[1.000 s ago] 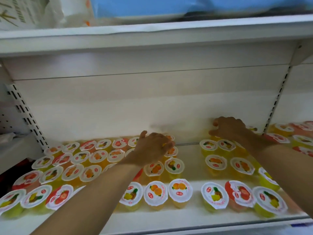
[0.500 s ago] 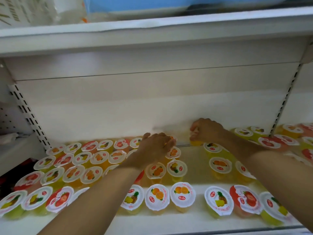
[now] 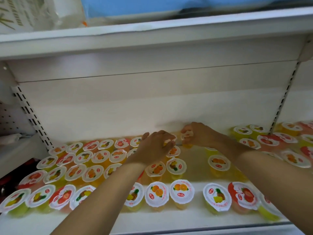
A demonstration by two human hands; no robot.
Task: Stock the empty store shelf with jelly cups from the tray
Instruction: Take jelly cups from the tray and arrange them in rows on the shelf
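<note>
jelly cups point(image 3: 181, 192) are yellow, orange and pinkish red, with white lids printed with oranges, pineapples and small red logos. the shelf point(image 3: 169, 216) is white; its slotted uprights point(image 3: 32, 119) show black slots. blue packaging point(image 3: 152, 5) lies above.

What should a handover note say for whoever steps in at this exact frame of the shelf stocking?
Left hand: fingers curled over a jelly cup at the back row.
Right hand: grips another cup beside it, near the back wall.
Shelf: left part packed with cups, right part sparser, with a bare lane in the middle.
Done: most rows filled.
Left: set these two down, fill the middle gap. The tray is out of view.
</note>
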